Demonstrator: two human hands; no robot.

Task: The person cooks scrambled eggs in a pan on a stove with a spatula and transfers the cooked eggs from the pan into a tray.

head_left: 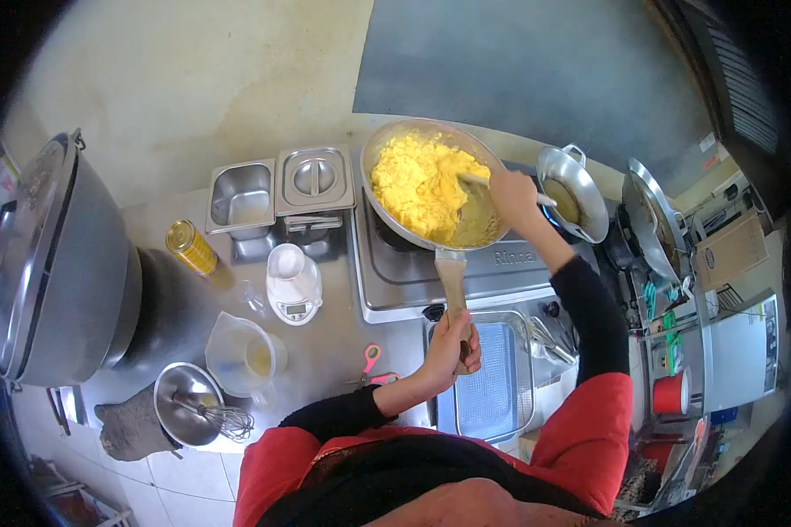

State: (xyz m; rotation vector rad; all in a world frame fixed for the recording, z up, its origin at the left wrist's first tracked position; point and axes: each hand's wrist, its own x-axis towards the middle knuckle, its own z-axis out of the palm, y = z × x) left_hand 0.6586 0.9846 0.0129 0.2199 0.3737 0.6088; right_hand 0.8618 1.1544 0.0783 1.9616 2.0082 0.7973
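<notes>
My left hand [453, 351] is wrapped round the pale handle of a large frying pan [451, 272] on the gas stove [395, 281]. Yellow scrambled eggs [417, 180] fill the left and middle of the pan, while its lower right shows bare, greasy metal. Over the pan's right rim, my right hand [514, 198] grips a spatula [475, 180] with a light handle. The spatula's head meets the right edge of the eggs and is partly buried in them.
Right of the pan sits a small wok [571, 189] with oil. Left are steel containers [242, 198], a yellow can [191, 248], a kitchen scale [295, 299], a plastic jug [246, 356], pink scissors [373, 360] and a bowl with a whisk [224, 420]. A wire-mesh basket [498, 378] lies near my waist.
</notes>
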